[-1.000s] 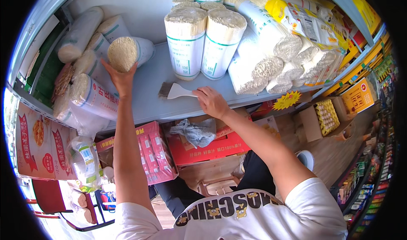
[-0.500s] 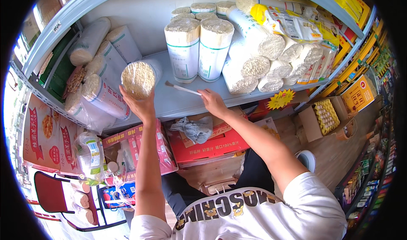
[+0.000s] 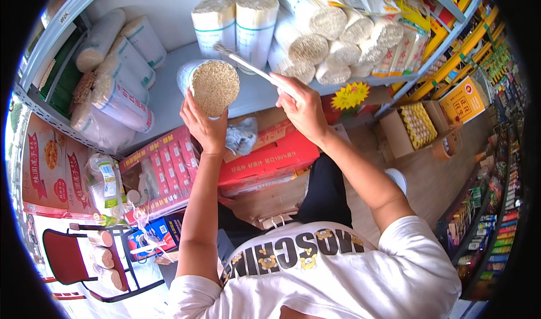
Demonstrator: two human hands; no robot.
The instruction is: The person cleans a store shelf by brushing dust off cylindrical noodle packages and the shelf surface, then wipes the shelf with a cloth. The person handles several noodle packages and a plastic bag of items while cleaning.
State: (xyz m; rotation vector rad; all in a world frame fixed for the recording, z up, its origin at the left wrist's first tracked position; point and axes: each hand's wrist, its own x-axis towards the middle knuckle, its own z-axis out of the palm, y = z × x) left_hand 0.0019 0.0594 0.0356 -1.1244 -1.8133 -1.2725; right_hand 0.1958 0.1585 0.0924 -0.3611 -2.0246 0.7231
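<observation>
My left hand [image 3: 206, 128] grips a paper-wrapped bundle of dried noodles [image 3: 215, 88] from below, its round cut end tilted up toward me. In my right hand [image 3: 303, 106] is a brush [image 3: 251, 65] with a pale handle, its bristles pointing left, just above and apart from the held bundle. Both hands are in front of the blue-grey shelf [image 3: 168, 96]. Behind the brush, wrapped noodle bundles [image 3: 256, 26] stand upright. More bundles [image 3: 309, 49] lie piled on the right, with yellow packets on top, and others [image 3: 121, 102] lean together on the left.
Below the shelf edge are a red carton [image 3: 267, 160], a grey cloth [image 3: 242, 137] and pink boxes [image 3: 169, 169]. A yellow starburst tag [image 3: 350, 96] hangs at the edge. An egg carton [image 3: 418, 127] is on the right; a red chair [image 3: 66, 255] at lower left.
The noodle bundle and my left hand have come nearer to me and to the right. My right hand has raised the brush toward the bundle's upper side. The whole view has shifted slightly.
</observation>
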